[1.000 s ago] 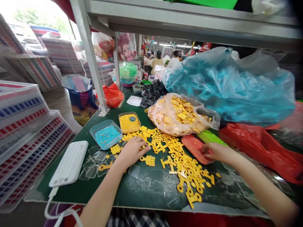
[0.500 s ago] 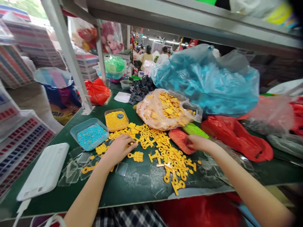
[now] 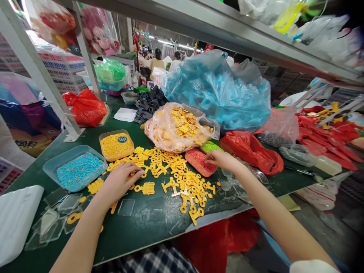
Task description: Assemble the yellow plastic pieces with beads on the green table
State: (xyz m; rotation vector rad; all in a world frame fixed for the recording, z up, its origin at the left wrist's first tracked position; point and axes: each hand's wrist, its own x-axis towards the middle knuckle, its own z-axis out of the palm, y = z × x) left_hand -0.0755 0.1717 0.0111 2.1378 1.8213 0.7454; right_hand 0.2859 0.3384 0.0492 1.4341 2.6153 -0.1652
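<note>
My left hand (image 3: 122,182) is over the left part of the yellow plastic pieces (image 3: 184,182), its fingers curled together; what they pinch is too small to name. My right hand (image 3: 222,161) has its fingertips closed in the tray of red beads (image 3: 200,162); anything between them is hidden. Behind that tray lies a tray of green beads (image 3: 211,147). Yellow beads (image 3: 116,146), with a dark round disc on them, and blue beads (image 3: 81,168) fill trays on the left. One yellow piece (image 3: 145,188) lies just right of my left hand.
An open bag of yellow pieces (image 3: 182,129) stands behind the pile, with black parts (image 3: 150,100) and a big blue bag (image 3: 216,91) beyond. Clear plates (image 3: 52,220) lie front left. A shelf post (image 3: 42,68) rises at the left; red bags (image 3: 253,151) lie right.
The view has turned to the right, so the table's things appear further left. Both hands keep nearly the same places, the right fingers still in the red bead tray.
</note>
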